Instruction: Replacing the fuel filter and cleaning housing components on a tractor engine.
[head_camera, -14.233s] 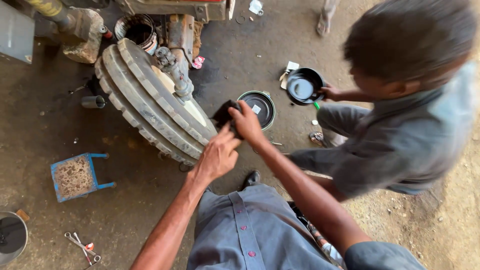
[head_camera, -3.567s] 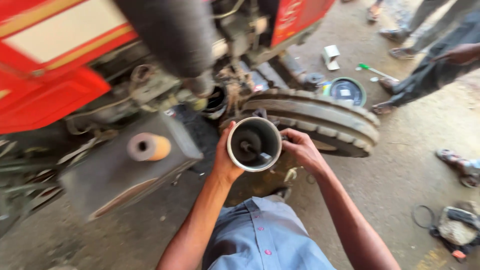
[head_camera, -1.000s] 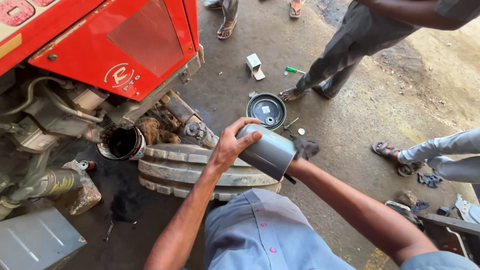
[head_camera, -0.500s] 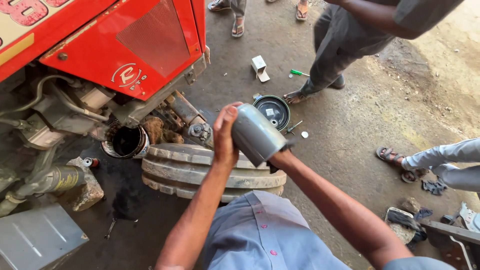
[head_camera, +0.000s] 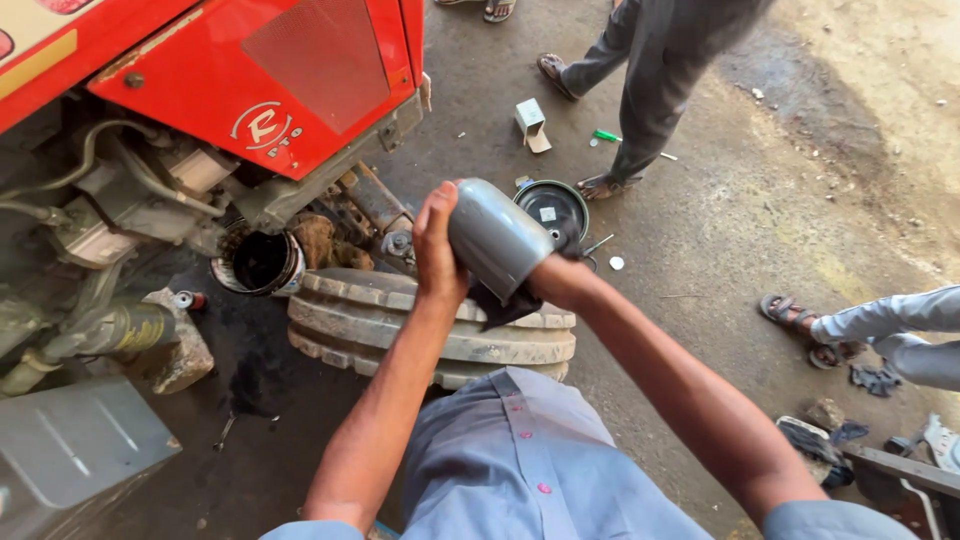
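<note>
A grey metal cup-shaped canister (head_camera: 493, 237) is tilted in front of me, its closed end up and to the left. My left hand (head_camera: 437, 247) grips its left side. My right hand (head_camera: 553, 279) is mostly hidden inside or behind its open end, and a dark rag (head_camera: 498, 304) hangs out beneath it. Below both hands a ribbed tyre (head_camera: 430, 327) lies flat on the ground. To the left stands a red tractor (head_camera: 250, 80) with a round open housing (head_camera: 258, 262) on its underside.
A round black pan (head_camera: 556, 206) lies on the concrete beyond the tyre. One person stands at the top (head_camera: 650, 90); another person's sandalled foot and leg (head_camera: 860, 330) reach in from the right. A small white box (head_camera: 530, 124), a grey metal panel (head_camera: 75, 450) and scattered parts lie around.
The canister has tipped further over, closed end up, and my right hand has gone deeper behind its open end. My left hand stays on its side. The view has shifted slightly.
</note>
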